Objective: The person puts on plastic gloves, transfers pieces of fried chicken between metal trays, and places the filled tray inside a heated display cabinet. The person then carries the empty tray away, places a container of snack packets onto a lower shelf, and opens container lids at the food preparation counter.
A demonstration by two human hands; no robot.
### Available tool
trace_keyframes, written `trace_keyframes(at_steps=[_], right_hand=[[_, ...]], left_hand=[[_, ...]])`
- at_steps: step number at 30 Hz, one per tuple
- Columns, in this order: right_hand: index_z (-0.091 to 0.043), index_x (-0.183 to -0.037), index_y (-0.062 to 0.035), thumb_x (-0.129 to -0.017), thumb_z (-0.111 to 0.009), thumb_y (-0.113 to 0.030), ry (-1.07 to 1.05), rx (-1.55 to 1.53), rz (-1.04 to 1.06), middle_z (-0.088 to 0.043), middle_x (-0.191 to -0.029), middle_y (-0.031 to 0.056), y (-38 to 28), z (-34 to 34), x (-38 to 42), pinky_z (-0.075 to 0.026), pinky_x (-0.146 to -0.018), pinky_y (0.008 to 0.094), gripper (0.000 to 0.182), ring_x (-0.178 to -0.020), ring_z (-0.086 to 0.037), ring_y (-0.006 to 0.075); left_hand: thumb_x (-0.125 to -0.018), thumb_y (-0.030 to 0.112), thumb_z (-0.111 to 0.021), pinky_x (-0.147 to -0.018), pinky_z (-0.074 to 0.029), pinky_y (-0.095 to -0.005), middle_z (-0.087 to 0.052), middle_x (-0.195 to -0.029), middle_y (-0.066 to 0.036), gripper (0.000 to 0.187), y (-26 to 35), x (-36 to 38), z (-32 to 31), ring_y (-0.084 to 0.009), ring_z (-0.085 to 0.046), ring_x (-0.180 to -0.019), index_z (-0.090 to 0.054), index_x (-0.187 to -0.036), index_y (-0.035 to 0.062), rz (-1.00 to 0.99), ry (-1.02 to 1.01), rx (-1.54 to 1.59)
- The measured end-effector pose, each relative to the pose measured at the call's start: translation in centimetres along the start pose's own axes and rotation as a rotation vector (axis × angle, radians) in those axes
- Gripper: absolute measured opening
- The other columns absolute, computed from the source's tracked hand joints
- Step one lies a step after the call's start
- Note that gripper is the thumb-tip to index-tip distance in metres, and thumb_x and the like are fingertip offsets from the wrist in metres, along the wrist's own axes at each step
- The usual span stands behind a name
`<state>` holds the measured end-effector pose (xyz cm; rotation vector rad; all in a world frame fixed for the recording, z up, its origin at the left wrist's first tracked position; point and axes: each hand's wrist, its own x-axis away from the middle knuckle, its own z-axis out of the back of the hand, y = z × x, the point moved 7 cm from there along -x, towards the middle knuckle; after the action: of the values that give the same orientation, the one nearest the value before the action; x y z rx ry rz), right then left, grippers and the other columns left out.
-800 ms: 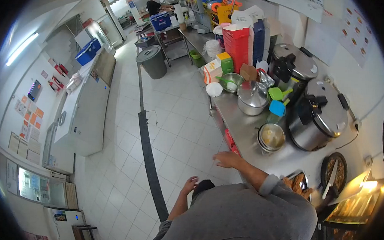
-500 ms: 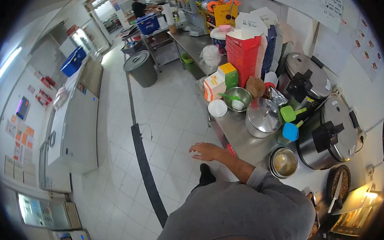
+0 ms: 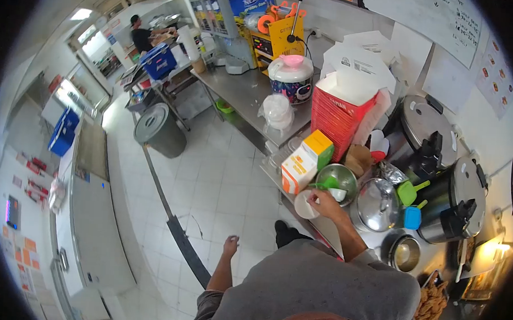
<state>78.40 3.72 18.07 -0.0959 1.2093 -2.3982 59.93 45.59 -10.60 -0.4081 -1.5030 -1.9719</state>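
My right hand (image 3: pixel 327 205) is over the front edge of the steel counter, its fingers pinched at a round white lid (image 3: pixel 303 206). Just behind it, a steel bowl (image 3: pixel 347 174) holds a green-handled utensil (image 3: pixel 327 183) and a small white cup (image 3: pixel 338 194). An orange and white carton (image 3: pixel 298 172) stands beside the bowl. To the right of my hand is a steel pot with a shiny lid (image 3: pixel 376 204). My left hand (image 3: pixel 230 246) hangs over the tiled floor, fingers loosely curled and slightly apart, with nothing visible in it.
Stacked red boxes (image 3: pixel 340 113), a rice cooker (image 3: pixel 291 80) and large pressure cookers (image 3: pixel 458 194) stand along the counter. Fried food fills a tray (image 3: pixel 432 299) at lower right. A lidded grey bin (image 3: pixel 161 132) and a dark floor strip (image 3: pixel 186 253) lie left. A person (image 3: pixel 140 36) works far back.
My right hand has moved from over the floor to the white lid on the counter. My left hand has come into view. The view has turned and come closer to the counter.
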Motion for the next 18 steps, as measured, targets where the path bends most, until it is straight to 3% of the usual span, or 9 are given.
trace_keyframes(at_steps=[3,4,6,7,8,10,13,15,18], right_hand=[[-0.057,-0.078,-0.0006,-0.078,-0.064,-0.012,0.123,0.006,0.022,-0.059,-0.065,0.0122,0.4,0.2,-5.7,-0.048,-0.060,0.0364,0.013,-0.063,-0.061,0.0268],[-0.058,-0.092,-0.0021,-0.076,-0.064,-0.012,0.001,-0.041,-0.155,-0.061,-0.084,0.0153,1.0,-0.1,-8.5,-0.048,-0.072,0.0364,0.020,-0.081,-0.061,0.0282],[-0.055,-0.105,-0.0049,-0.073,-0.066,-0.013,0.266,0.056,0.024,-0.055,-0.103,0.0167,-1.1,1.3,-15.0,-0.043,-0.086,0.0392,0.035,-0.099,-0.053,0.0320],[-0.053,-0.111,-0.0063,-0.071,-0.066,-0.013,0.407,0.103,0.104,-0.052,-0.113,0.0175,-2.2,1.9,-17.8,-0.040,-0.092,0.0406,0.042,-0.108,-0.049,0.0339],[-0.051,-0.116,-0.0082,-0.070,-0.068,-0.014,0.369,0.222,0.039,-0.046,-0.120,0.0172,-2.4,1.5,-21.0,-0.035,-0.096,0.0436,0.049,-0.114,-0.043,0.0362],[-0.045,-0.125,-0.0120,-0.066,-0.070,-0.016,0.293,0.452,-0.092,-0.034,-0.135,0.0168,-2.8,1.3,-27.9,-0.026,-0.104,0.0495,0.064,-0.124,-0.030,0.0408],[-0.047,-0.127,-0.0153,-0.070,-0.065,-0.018,0.397,0.699,-0.031,-0.033,-0.139,0.0142,-2.2,-0.6,-37.1,-0.024,-0.102,0.0587,0.059,-0.125,-0.029,0.0429],[-0.047,-0.128,-0.0207,-0.076,-0.059,-0.019,0.404,0.804,-0.122,-0.031,-0.142,0.0119,1.0,-3.5,-41.9,-0.023,-0.099,0.0619,0.054,-0.126,-0.029,0.0420],[-0.050,-0.126,-0.0278,-0.080,-0.054,-0.019,0.367,0.817,-0.308,-0.033,-0.141,0.0092,4.6,-4.8,-44.4,-0.023,-0.096,0.0647,0.047,-0.127,-0.029,0.0402]], left_hand=[[-0.088,0.036,-0.054,-0.063,-0.048,-0.0358,-0.058,-0.103,-0.007,0.038,8.9,-6.4,-0.1,-0.0205,-0.060,-0.088,-0.050,-0.117,0.0114,-0.044,-0.035,0.160],[-0.088,0.035,-0.055,-0.060,-0.048,-0.0345,-0.058,-0.101,-0.008,0.039,9.6,-9.3,-0.6,-0.0196,-0.060,-0.087,-0.049,-0.117,0.0100,-0.098,-0.093,0.176],[-0.087,0.034,-0.055,-0.056,-0.048,-0.0332,-0.058,-0.097,-0.005,0.037,11.4,-13.5,-1.8,-0.0190,-0.060,-0.088,-0.049,-0.115,0.0096,-0.125,-0.239,0.100],[-0.085,0.036,-0.058,-0.058,-0.049,-0.0345,-0.059,-0.098,-0.006,0.042,8.6,-16.1,-2.8,-0.0191,-0.060,-0.087,-0.050,-0.117,0.0097,-0.251,-0.371,-0.091],[-0.083,0.039,-0.062,-0.059,-0.049,-0.0357,-0.059,-0.098,-0.007,0.047,6.5,-18.0,-3.7,-0.0191,-0.060,-0.085,-0.051,-0.119,0.0098,-0.401,-0.484,-0.262],[-0.081,0.043,-0.065,-0.059,-0.049,-0.0365,-0.061,-0.092,-0.008,0.051,8.4,-16.3,-3.3,-0.0197,-0.060,-0.083,-0.052,-0.120,0.0117,0.137,-0.503,-0.310],[-0.083,0.042,-0.061,-0.060,-0.048,-0.0374,-0.061,-0.091,-0.010,0.049,8.3,-17.9,-0.9,-0.0203,-0.059,-0.082,-0.052,-0.120,0.0117,0.067,-0.399,-0.242],[-0.083,0.041,-0.062,-0.063,-0.049,-0.0383,-0.062,-0.093,-0.010,0.052,6.2,-18.5,1.5,-0.0211,-0.060,-0.085,-0.050,-0.122,0.0090,0.283,-0.323,0.017],[-0.083,0.039,-0.062,-0.065,-0.050,-0.0410,-0.062,-0.097,-0.008,0.049,5.0,-19.4,4.6,-0.0224,-0.061,-0.086,-0.050,-0.121,0.0100,0.347,-0.312,-0.002]])
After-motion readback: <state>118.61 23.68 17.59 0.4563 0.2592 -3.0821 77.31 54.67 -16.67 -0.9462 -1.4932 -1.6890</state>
